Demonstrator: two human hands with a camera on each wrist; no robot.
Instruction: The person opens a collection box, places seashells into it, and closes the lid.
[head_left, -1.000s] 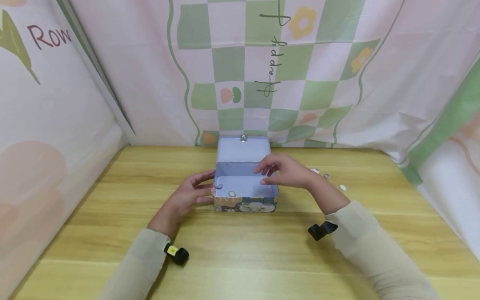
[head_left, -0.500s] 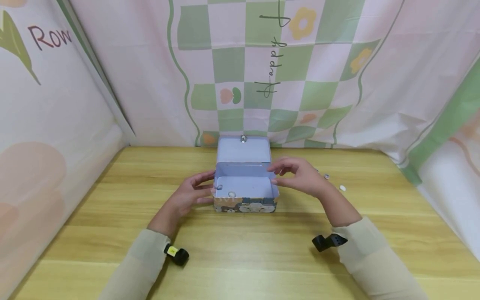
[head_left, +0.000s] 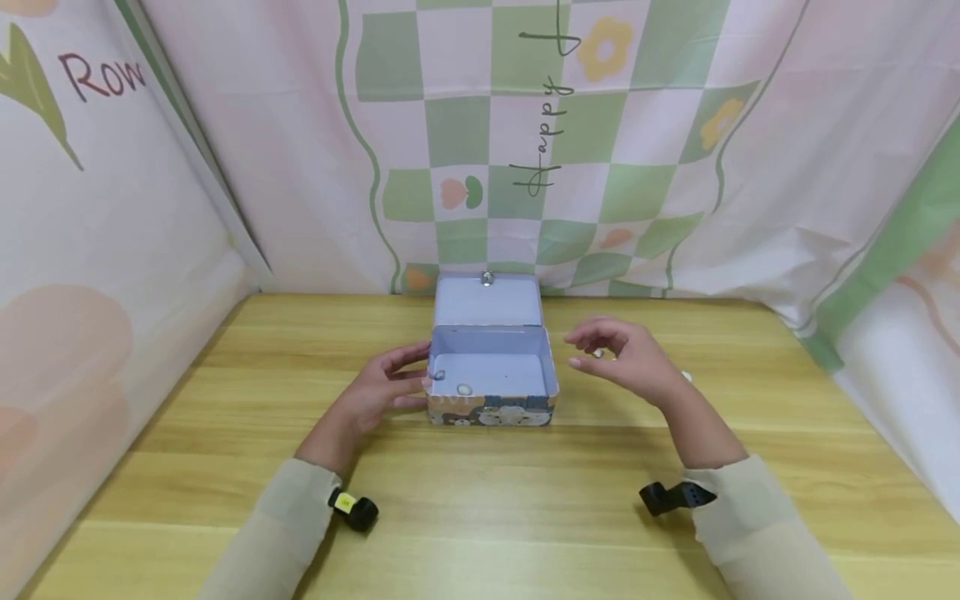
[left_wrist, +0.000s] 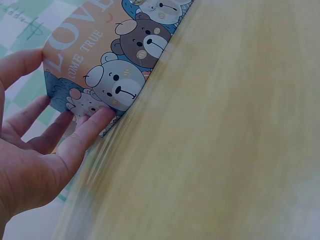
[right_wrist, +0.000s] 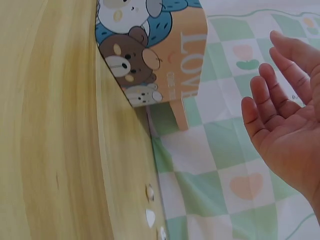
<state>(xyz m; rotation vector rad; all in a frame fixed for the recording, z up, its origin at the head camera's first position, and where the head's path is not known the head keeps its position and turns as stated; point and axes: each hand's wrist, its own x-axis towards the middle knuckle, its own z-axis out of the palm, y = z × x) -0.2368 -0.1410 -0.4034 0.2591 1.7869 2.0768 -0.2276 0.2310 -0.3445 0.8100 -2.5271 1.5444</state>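
A small tin box (head_left: 491,410) with cartoon bears and a pale blue inside stands on the table, its lid (head_left: 487,300) raised at the back. Two small greyish pieces, one of them a round piece (head_left: 464,389), lie inside near its left end. My left hand (head_left: 378,387) touches the box's left end with spread fingers; the left wrist view shows its fingertips on the printed side (left_wrist: 117,85). To the right of the box, my right hand (head_left: 633,362) hovers with relaxed fingers, apart from the box. Between its thumb and fingers shows a small whitish piece (head_left: 597,353), seemingly on the table beyond.
Several small pale pieces, possibly shells or stones, lie on the wooden table (head_left: 480,517) right of the box; the right wrist view shows a white piece (right_wrist: 150,217) among them. A checked curtain (head_left: 517,133) hangs directly behind the box and table edge.
My right hand has drawn out from over the box and moved right, toward the small pieces, part of which it now covers. My left hand and the box have stayed in place.
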